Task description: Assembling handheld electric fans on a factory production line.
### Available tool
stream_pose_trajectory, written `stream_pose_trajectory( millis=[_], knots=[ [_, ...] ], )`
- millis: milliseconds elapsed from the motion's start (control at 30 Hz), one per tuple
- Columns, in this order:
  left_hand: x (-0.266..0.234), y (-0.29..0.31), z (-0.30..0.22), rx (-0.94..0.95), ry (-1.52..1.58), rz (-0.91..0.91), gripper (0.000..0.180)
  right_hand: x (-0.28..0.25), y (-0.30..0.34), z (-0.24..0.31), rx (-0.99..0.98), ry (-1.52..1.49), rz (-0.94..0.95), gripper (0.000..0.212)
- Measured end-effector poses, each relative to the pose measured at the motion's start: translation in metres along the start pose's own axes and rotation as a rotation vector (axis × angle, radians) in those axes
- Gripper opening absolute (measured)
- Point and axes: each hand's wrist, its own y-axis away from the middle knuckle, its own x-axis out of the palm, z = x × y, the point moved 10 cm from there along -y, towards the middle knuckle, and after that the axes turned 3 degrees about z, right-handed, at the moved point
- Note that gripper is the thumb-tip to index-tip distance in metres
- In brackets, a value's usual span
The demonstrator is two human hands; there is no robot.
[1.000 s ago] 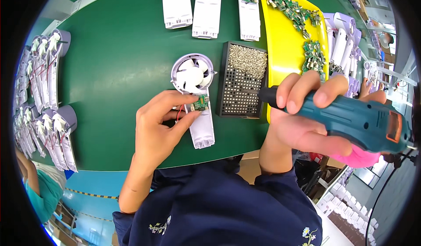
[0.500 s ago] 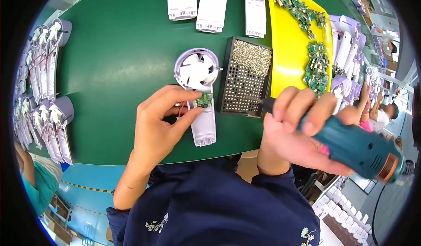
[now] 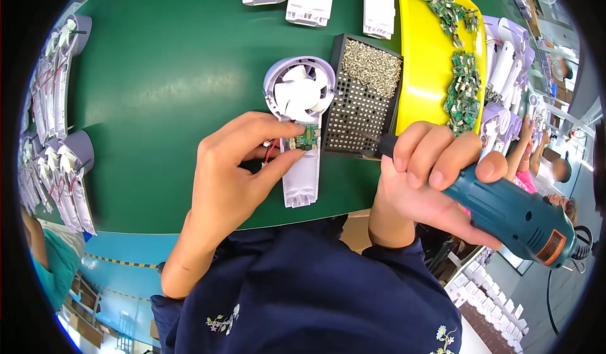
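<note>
My left hand (image 3: 230,158) pinches a small green circuit board (image 3: 307,137) between thumb and fingers. The board sits over the handle part of an open fan housing (image 3: 300,183), lilac-white, lying on the table. White fan blades (image 3: 298,96) fill its round end, and red wires (image 3: 271,150) run beside my fingertips. Wrapped around a teal electric screwdriver (image 3: 505,209) is my right hand (image 3: 426,177). The screwdriver's dark nose points left, its thin bit over the lower right part of a black screw tray (image 3: 339,50). Small screws stand in the tray's holes and lie heaped at its far end.
A yellow tray (image 3: 420,95) with piles of circuit boards (image 3: 463,92) stands right of the screws. White housing shells (image 3: 311,0) lie at the far edge. Fan halves with wires (image 3: 77,155) line the left side; more housings (image 3: 502,70) stand at right. Other people sit on both sides.
The view has shifted slightly, so the table things appear higher and a bit to the right. Both hands keep their grips; the screwdriver's bit stays over the screw tray.
</note>
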Motion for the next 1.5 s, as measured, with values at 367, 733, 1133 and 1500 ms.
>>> stream_pose_trajectory(
  millis=[367, 733, 1133, 1500],
  knots=[
    [0.001, 0.001, 0.001, -0.007, 0.000, -0.008, 0.028, -0.003, 0.004, -0.005, 0.031, -0.109, 0.025, 0.086],
    [0.001, 0.000, -0.001, 0.008, 0.011, -0.015, 0.027, -0.005, 0.003, -0.006, 0.037, -0.106, -0.024, 0.085],
    [0.001, 0.000, -0.003, 0.036, 0.025, -0.017, 0.028, 0.008, -0.002, -0.004, 0.020, 0.011, 0.078, 0.088],
    [-0.002, 0.002, -0.008, 0.101, -0.024, -0.047, 0.029, 0.046, -0.009, 0.007, 0.015, -0.061, 0.027, 0.059]
  ],
)
